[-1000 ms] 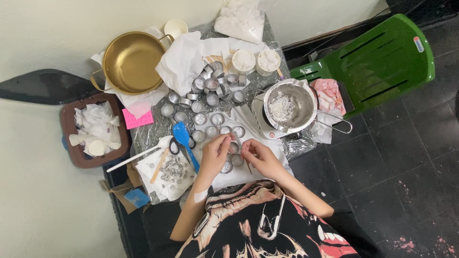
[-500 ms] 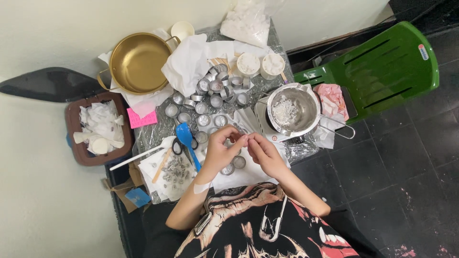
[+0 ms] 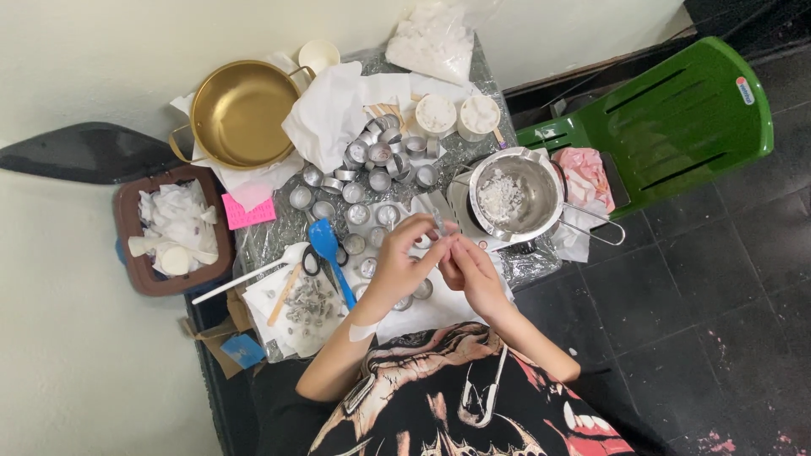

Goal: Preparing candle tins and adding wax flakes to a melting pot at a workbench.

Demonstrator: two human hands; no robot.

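Two hands meet over the foil-covered tabletop, the left hand and right hand pinching together at something too small to make out, above small metal cups and just beside the blue spatula and steel pot

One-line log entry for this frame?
left hand: pinching small item | right hand: touching left fingertips | below: foil cups | right: steel pot
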